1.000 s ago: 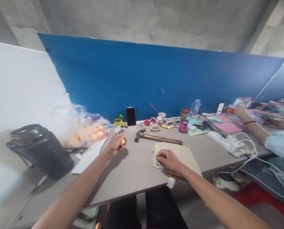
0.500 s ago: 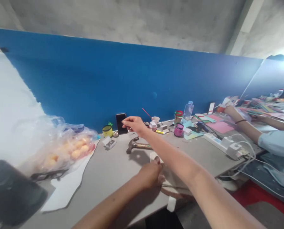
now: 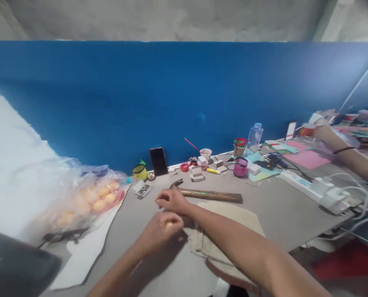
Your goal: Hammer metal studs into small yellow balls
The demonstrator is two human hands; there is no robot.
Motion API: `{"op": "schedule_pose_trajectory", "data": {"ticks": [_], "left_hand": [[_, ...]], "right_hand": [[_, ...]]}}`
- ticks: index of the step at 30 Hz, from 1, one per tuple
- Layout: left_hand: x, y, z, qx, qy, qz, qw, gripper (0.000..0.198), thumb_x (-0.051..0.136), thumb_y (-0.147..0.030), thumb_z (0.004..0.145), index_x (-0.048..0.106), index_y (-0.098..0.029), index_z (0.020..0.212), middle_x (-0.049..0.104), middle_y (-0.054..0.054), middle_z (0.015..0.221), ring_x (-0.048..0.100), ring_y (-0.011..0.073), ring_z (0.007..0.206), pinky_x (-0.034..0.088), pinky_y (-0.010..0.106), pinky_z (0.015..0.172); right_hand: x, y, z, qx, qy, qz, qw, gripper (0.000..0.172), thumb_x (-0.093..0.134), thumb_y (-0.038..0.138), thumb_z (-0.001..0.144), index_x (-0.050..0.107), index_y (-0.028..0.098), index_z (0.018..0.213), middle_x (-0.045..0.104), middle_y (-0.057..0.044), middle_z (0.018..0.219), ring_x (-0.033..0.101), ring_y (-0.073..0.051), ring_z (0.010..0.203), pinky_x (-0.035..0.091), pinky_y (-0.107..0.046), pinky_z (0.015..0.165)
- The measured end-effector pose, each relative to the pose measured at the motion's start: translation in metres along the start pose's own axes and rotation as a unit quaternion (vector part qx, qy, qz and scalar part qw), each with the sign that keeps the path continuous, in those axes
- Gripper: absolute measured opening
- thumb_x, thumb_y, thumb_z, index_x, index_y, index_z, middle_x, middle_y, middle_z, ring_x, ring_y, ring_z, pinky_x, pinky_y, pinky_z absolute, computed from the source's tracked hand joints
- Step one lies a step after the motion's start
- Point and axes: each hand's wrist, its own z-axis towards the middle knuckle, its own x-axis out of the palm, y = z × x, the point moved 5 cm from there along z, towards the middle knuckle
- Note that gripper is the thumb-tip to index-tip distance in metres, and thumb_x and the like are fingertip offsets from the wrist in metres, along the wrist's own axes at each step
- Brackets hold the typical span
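Observation:
My left hand (image 3: 162, 230) is curled closed just above the table, left of a folded beige cloth piece (image 3: 244, 214). Whatever its fingers hold, if anything, is hidden. Right beside it, slightly farther back, my right hand (image 3: 174, 201) has thumb and fingertips pinched together; nothing I can name shows between them. My right forearm crosses over the beige cloth, which has a brown scalloped edge (image 3: 227, 273) at the front. A claw hammer (image 3: 213, 195) with a worn wooden handle lies just behind my right hand. Behind it sits an opened small box of metal bits (image 3: 143, 189).
A phone (image 3: 158, 161) leans against the blue partition (image 3: 171, 90). Clear bags of orange-yellow round items (image 3: 100, 198) lie left. A purple pot (image 3: 240, 167), a plastic bottle (image 3: 255, 137) and a power strip (image 3: 301, 185) stand right. A co-worker's arm (image 3: 351, 152) reaches in.
My right hand has come down and back from near the phone to beside my left hand. My left hand has left the beige cloth and moved left. The view has levelled.

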Motion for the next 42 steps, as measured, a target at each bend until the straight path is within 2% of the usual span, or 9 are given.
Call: {"op": "schedule_pose_trajectory", "data": {"ticks": [4,8,12,15,23,29,35,39,42], "left_hand": [[-0.049,0.008,0.015,-0.004,-0.091,-0.212,0.973,0.025,0.075,-0.028,0.060,0.074,-0.017,0.083,0.068,0.002,0.074,0.059,0.0147,0.065,0.048,0.026,0.064],[-0.060,0.041,0.025,-0.034,-0.169,-0.296,0.939,0.046,0.079,-0.030,0.063,0.065,-0.019,0.106,0.073,0.004,0.086,0.068,0.0176,0.071,0.056,0.029,0.064],[-0.061,0.074,0.029,-0.031,-0.223,-0.192,0.955,0.042,0.075,-0.037,0.073,0.062,-0.021,0.111,0.061,-0.005,0.066,0.056,0.0122,0.053,0.049,0.025,0.053],[-0.065,0.086,0.031,-0.022,-0.232,-0.136,0.963,0.044,0.077,-0.036,0.071,0.065,-0.021,0.111,0.063,-0.003,0.071,0.059,0.0134,0.058,0.052,0.026,0.056],[-0.061,0.086,0.029,0.027,-0.226,-0.067,0.972,0.062,0.073,-0.024,0.073,0.059,-0.021,0.133,0.069,0.006,0.108,0.066,0.0174,0.085,0.058,0.034,0.081],[-0.045,0.073,0.019,0.120,-0.206,0.082,0.968,0.059,0.063,-0.019,0.082,0.054,-0.021,0.140,0.067,0.011,0.131,0.065,0.0264,0.117,0.050,0.046,0.110],[-0.037,0.075,0.017,0.127,-0.191,0.120,0.966,0.062,0.058,-0.018,0.084,0.049,-0.024,0.145,0.061,0.013,0.135,0.061,0.0289,0.122,0.050,0.052,0.111],[-0.050,0.078,0.019,0.126,-0.178,0.155,0.964,0.064,0.057,-0.013,0.081,0.054,-0.026,0.143,0.059,0.014,0.136,0.061,0.0286,0.118,0.053,0.044,0.108],[-0.078,0.078,0.023,0.102,-0.226,0.170,0.954,0.048,0.048,-0.010,0.082,0.067,-0.022,0.125,0.062,0.015,0.130,0.059,0.0296,0.122,0.048,0.044,0.111]], "right_hand": [[-0.014,-0.012,0.009,0.040,-0.068,0.056,0.995,0.020,0.065,0.038,0.086,0.065,0.019,0.079,0.067,0.002,0.064,0.054,-0.012,0.054,0.046,-0.023,0.055],[-0.030,-0.012,0.008,0.044,-0.109,-0.008,0.993,0.024,0.060,0.041,0.092,0.064,0.019,0.082,0.067,0.001,0.065,0.055,-0.012,0.055,0.046,-0.023,0.058],[-0.029,0.001,-0.001,-0.055,-0.042,-0.310,0.948,0.012,0.061,0.025,0.095,0.070,0.021,0.088,0.076,-0.006,0.089,0.067,-0.019,0.085,0.048,-0.029,0.080],[-0.026,0.000,-0.004,-0.067,-0.004,-0.420,0.905,0.011,0.062,0.020,0.095,0.073,0.020,0.096,0.077,-0.009,0.102,0.068,-0.022,0.098,0.046,-0.030,0.085],[-0.020,-0.003,-0.007,-0.081,-0.010,-0.392,0.916,0.017,0.057,0.025,0.099,0.073,0.021,0.096,0.077,-0.008,0.097,0.068,-0.022,0.092,0.044,-0.031,0.083],[0.003,0.004,-0.021,-0.050,0.013,-0.366,0.929,0.029,0.069,0.042,0.091,0.070,0.023,0.112,0.075,-0.004,0.085,0.066,-0.021,0.075,0.040,-0.030,0.068],[0.002,0.004,-0.021,-0.079,0.011,-0.372,0.925,0.023,0.066,0.035,0.091,0.070,0.023,0.110,0.075,-0.005,0.093,0.067,-0.022,0.082,0.041,-0.030,0.072],[0.000,0.004,-0.022,-0.082,0.017,-0.383,0.920,0.026,0.067,0.035,0.091,0.070,0.022,0.113,0.075,-0.005,0.093,0.065,-0.022,0.082,0.039,-0.030,0.071],[0.003,0.006,-0.023,-0.090,0.034,-0.391,0.916,0.028,0.069,0.037,0.091,0.070,0.021,0.113,0.075,-0.006,0.094,0.065,-0.022,0.085,0.039,-0.030,0.072]]}}
